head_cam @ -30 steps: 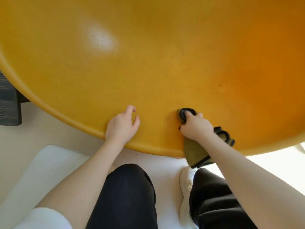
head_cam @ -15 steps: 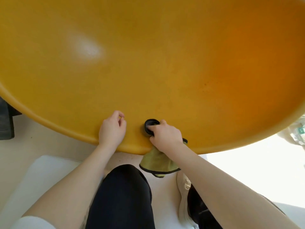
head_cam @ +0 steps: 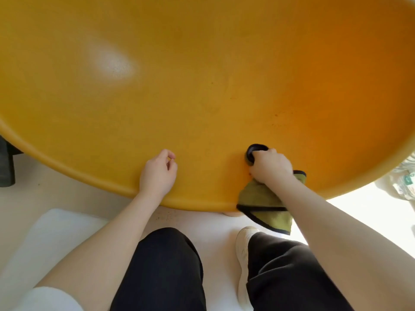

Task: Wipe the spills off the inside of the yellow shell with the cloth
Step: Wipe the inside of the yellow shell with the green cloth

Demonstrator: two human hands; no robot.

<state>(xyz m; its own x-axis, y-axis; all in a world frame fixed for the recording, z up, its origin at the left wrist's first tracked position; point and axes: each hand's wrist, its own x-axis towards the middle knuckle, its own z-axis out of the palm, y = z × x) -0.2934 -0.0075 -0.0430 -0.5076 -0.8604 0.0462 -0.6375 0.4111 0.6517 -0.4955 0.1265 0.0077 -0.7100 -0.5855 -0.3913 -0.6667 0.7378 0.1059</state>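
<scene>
Since half a second ago, our right hand (head_cam: 270,165) has slid rightward along the inside of the yellow shell (head_cam: 202,90), and the gap between it and our left hand (head_cam: 157,173) has widened; a second ago the two sat about as far apart as they do now. Our right fingers curl tightly around the green cloth (head_cam: 267,207), bunching it against the shell wall just inside the near rim. A loop of the cloth's black edging (head_cam: 254,151) sticks out beyond our knuckles, and the loose tail, olive green with a black border, drapes over the rim and hangs down toward our knee. Our left hand rests on the inner wall just inside the rim, holding nothing, its fingers loosely curled with the thumb touching the forefinger. Small dark specks (head_cam: 275,115) dot the orange-tinted surface up and to the right of the cloth. A soft white glare (head_cam: 112,62) sits on the shell's left side. Below the rim we see our black trousers (head_cam: 166,270), a white shoe (head_cam: 243,261) on the pale floor (head_cam: 33,194), and a white mat (head_cam: 51,239) at lower left. Something dark (head_cam: 6,162) stands at the left edge, and a crumpled plastic bag (head_cam: 406,178) lies at the right edge.
</scene>
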